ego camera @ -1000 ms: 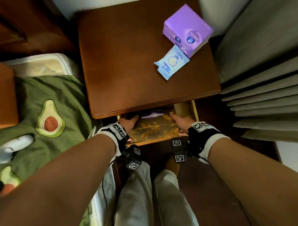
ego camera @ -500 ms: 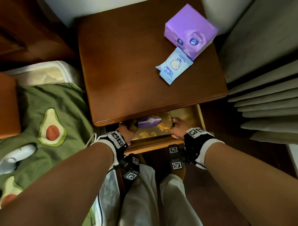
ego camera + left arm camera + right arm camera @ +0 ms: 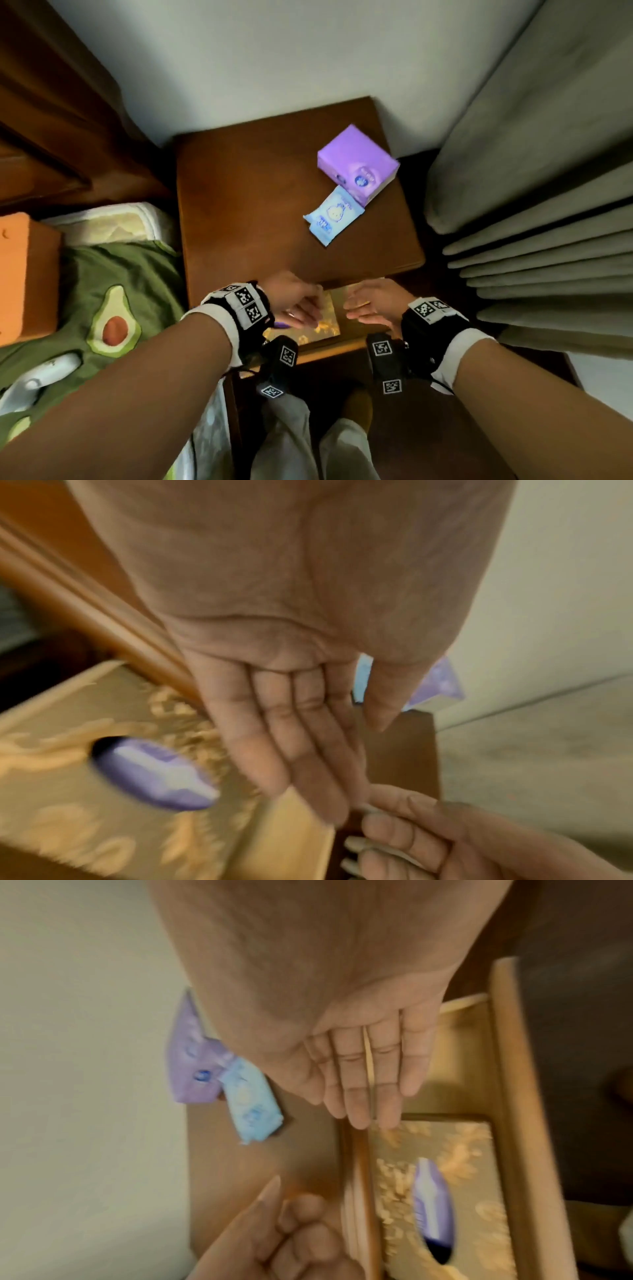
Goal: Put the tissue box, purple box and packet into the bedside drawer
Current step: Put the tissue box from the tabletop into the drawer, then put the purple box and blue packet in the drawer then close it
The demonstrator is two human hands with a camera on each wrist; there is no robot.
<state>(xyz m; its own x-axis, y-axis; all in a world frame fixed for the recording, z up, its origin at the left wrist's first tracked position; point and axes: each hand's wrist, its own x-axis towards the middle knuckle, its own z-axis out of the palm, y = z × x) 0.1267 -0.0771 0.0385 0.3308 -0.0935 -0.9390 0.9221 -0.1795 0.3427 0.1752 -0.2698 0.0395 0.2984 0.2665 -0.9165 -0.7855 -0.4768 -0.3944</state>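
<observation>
Both hands have let go, left hand (image 3: pixel 294 301) and right hand (image 3: pixel 370 305) spread empty over the drawer (image 3: pixel 514 1096), tissue box (image 3: pixel 441 1191) now inside, purple box (image 3: pixel 356 164) and packet (image 3: pixel 332 214) waiting on the worktop (image 3: pixel 246 205).

bedside table (image 3: pixel 246 205) top: purple box (image 3: pixel 356 164) at far right corner | packet (image 3: pixel 332 216) touching box's near side | drawer (image 3: pixel 329 353) open below front edge: tissue box (image 3: pixel 441 1185) inside
</observation>
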